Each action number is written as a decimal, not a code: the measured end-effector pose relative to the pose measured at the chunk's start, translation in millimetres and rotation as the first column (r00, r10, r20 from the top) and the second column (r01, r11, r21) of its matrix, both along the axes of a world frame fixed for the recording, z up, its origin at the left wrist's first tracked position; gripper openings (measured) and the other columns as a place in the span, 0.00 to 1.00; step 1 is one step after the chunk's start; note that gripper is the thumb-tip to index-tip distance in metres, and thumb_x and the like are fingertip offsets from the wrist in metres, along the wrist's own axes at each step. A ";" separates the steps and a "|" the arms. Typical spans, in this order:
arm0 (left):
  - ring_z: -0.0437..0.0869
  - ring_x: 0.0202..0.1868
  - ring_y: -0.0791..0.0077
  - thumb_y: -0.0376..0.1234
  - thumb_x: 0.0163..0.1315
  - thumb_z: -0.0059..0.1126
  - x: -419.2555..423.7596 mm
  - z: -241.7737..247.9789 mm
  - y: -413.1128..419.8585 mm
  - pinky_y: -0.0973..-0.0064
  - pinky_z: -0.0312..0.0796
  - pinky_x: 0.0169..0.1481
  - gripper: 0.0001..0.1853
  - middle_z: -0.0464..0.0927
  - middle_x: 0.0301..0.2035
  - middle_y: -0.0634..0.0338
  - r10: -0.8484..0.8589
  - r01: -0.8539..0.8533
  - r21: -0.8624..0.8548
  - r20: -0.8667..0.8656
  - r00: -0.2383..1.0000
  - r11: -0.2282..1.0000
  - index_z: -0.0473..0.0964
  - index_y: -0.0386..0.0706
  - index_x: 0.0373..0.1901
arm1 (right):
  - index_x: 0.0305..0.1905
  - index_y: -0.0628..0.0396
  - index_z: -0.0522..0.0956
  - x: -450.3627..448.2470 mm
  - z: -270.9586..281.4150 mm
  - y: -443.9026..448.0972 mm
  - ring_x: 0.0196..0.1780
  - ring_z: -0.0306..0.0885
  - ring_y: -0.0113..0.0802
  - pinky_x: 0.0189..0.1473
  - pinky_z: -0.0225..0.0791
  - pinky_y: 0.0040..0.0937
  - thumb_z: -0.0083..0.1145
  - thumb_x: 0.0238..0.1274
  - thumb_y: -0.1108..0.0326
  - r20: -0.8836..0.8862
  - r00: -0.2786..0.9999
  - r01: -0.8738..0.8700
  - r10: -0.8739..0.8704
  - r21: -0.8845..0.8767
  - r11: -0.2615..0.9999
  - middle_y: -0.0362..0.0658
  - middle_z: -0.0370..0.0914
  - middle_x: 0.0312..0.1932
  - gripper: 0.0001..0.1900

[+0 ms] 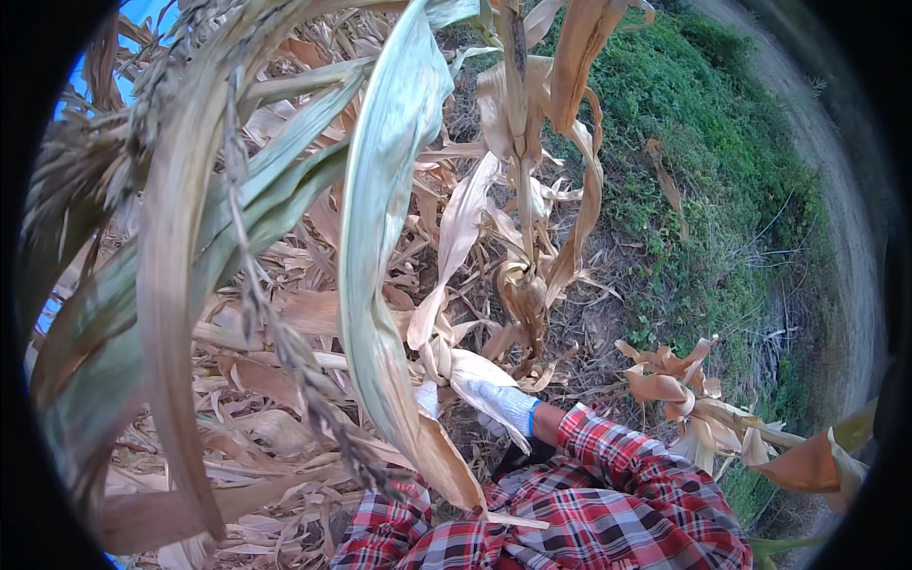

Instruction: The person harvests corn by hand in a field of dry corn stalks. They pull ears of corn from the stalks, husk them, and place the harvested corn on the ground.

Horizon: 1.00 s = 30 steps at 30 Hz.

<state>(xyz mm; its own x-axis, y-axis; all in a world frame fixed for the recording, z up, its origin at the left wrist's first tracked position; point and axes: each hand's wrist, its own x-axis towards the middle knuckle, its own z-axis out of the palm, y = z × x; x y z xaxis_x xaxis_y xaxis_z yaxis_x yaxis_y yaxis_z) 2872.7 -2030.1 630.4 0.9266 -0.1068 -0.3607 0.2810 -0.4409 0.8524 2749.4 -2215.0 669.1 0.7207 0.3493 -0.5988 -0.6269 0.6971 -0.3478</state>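
Observation:
My right hand (504, 407), in a white knit glove with a blue cuff, is closed around the lower part of a corn ear in pale dry husk (476, 369). The ear joins a dry corn stalk (331, 360) at its upper left. Just left of the ear, a small part of my gloved left hand (427, 397) shows; a long, drooping green-tan corn leaf (377, 278) hides most of it, so its fingers cannot be made out. Both arms wear red plaid sleeves.
Another dry corn plant (526, 206) stands just ahead, with a brown husked ear (524, 292) low on it. A corn tassel (285, 342) and leaves hang close on the left. Dry leaves litter the ground. Green weeds (684, 178) and a dirt track (819, 128) lie to the right.

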 end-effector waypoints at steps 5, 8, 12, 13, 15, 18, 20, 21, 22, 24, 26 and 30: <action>0.82 0.50 0.60 0.48 0.72 0.51 -40.1 -25.2 11.6 0.63 0.75 0.54 0.25 0.78 0.54 0.55 0.145 -0.147 -0.110 -0.026 0.989 0.983 0.69 0.42 0.62 | 0.52 0.54 0.77 8.3 -5.3 11.3 0.48 0.78 0.39 0.51 0.73 0.33 0.50 0.73 0.54 0.770 0.619 0.678 -0.155 -0.424 0.601 0.49 0.79 0.47 0.16; 0.82 0.51 0.60 0.48 0.71 0.51 -70.6 -47.4 43.0 0.62 0.75 0.54 0.26 0.78 0.54 0.55 0.197 -0.216 -0.204 -0.110 0.974 0.955 0.69 0.42 0.62 | 0.62 0.52 0.75 0.5 12.8 -24.8 0.64 0.71 0.38 0.68 0.62 0.33 0.52 0.68 0.60 0.552 0.522 0.463 0.650 -0.824 0.328 0.45 0.74 0.63 0.21; 0.80 0.54 0.58 0.56 0.67 0.54 -100.5 1.1 -7.8 0.61 0.74 0.58 0.37 0.75 0.56 0.50 -0.059 -0.107 -0.367 -0.415 0.908 0.924 0.63 0.40 0.68 | 0.61 0.50 0.76 -26.8 -26.1 -26.2 0.61 0.74 0.37 0.67 0.63 0.32 0.53 0.66 0.57 0.452 0.707 0.446 0.543 -0.882 0.153 0.43 0.76 0.61 0.21; 0.79 0.56 0.56 0.58 0.67 0.52 -95.2 -5.9 -18.1 0.58 0.73 0.60 0.37 0.74 0.58 0.50 -0.131 -0.104 -0.469 -0.442 0.887 0.877 0.63 0.41 0.68 | 0.63 0.50 0.74 -27.9 -28.2 -23.5 0.63 0.73 0.38 0.68 0.62 0.32 0.55 0.65 0.56 0.518 0.679 0.461 0.521 -0.852 0.247 0.44 0.75 0.62 0.24; 0.76 0.60 0.53 0.61 0.67 0.49 -89.5 -19.9 -30.2 0.51 0.70 0.63 0.38 0.72 0.62 0.50 -0.272 -0.131 -0.647 -0.484 0.832 0.752 0.64 0.43 0.68 | 0.67 0.49 0.71 -26.8 -36.5 -10.5 0.66 0.70 0.39 0.70 0.60 0.32 0.57 0.63 0.54 0.636 0.623 0.471 0.455 -0.769 0.431 0.46 0.72 0.65 0.29; 0.75 0.60 0.54 0.62 0.68 0.44 -62.4 -33.6 -28.5 0.56 0.68 0.67 0.37 0.71 0.61 0.49 -0.395 -0.301 -0.685 -0.663 0.637 0.664 0.64 0.45 0.67 | 0.62 0.54 0.74 -46.6 47.7 -13.6 0.57 0.75 0.36 0.61 0.68 0.32 0.60 0.64 0.48 0.562 0.820 0.290 0.110 -0.572 0.767 0.45 0.77 0.57 0.28; 0.77 0.57 0.56 0.60 0.69 0.45 -68.4 -4.4 -58.8 0.59 0.69 0.66 0.34 0.73 0.59 0.49 -0.509 -0.226 -0.745 -0.613 0.604 0.628 0.66 0.45 0.65 | 0.57 0.52 0.76 -60.0 16.5 -4.4 0.49 0.76 0.30 0.51 0.72 0.29 0.62 0.64 0.50 0.343 0.928 0.234 -0.143 -0.241 0.942 0.41 0.79 0.51 0.23; 0.78 0.56 0.57 0.58 0.69 0.46 -89.9 46.8 -75.3 0.59 0.70 0.65 0.33 0.74 0.58 0.49 -0.512 -0.147 -0.748 -0.569 0.644 0.647 0.67 0.45 0.64 | 0.55 0.51 0.78 -65.0 -1.6 2.9 0.44 0.77 0.27 0.46 0.74 0.27 0.63 0.64 0.51 0.231 0.943 0.261 -0.238 -0.074 0.962 0.39 0.80 0.48 0.21; 0.79 0.55 0.58 0.57 0.69 0.47 -102.2 72.3 -83.7 0.59 0.70 0.65 0.32 0.74 0.57 0.49 -0.517 -0.067 -0.746 -0.521 0.679 0.663 0.68 0.45 0.64 | 0.52 0.49 0.79 -71.9 -17.4 10.0 0.40 0.77 0.24 0.41 0.76 0.26 0.65 0.64 0.52 0.149 0.940 0.306 -0.307 0.029 0.952 0.36 0.81 0.45 0.18; 0.79 0.55 0.58 0.55 0.70 0.49 -79.7 5.0 -55.1 0.60 0.71 0.64 0.30 0.76 0.55 0.48 -0.421 -0.100 -0.711 -0.517 0.745 0.696 0.69 0.43 0.63 | 0.55 0.50 0.78 -73.1 -5.5 28.8 0.44 0.79 0.25 0.44 0.76 0.27 0.66 0.63 0.53 0.290 0.862 0.420 -0.415 0.047 0.906 0.37 0.81 0.48 0.21; 0.79 0.55 0.58 0.54 0.70 0.49 -73.5 -10.3 -35.4 0.60 0.71 0.64 0.30 0.76 0.55 0.49 -0.360 -0.130 -0.643 -0.571 0.738 0.755 0.69 0.43 0.63 | 0.56 0.57 0.79 -77.5 21.4 9.1 0.48 0.81 0.33 0.49 0.76 0.33 0.62 0.63 0.45 0.221 0.969 0.196 -0.111 -0.412 0.890 0.46 0.82 0.51 0.27; 0.79 0.56 0.58 0.53 0.71 0.49 -76.4 -11.1 -25.9 0.59 0.70 0.65 0.29 0.76 0.55 0.50 -0.333 -0.153 -0.610 -0.606 0.722 0.778 0.69 0.42 0.63 | 0.52 0.65 0.77 -73.0 22.6 3.9 0.47 0.83 0.53 0.49 0.76 0.45 0.60 0.56 0.46 -0.076 0.916 -0.117 0.395 -0.990 0.080 0.59 0.81 0.48 0.31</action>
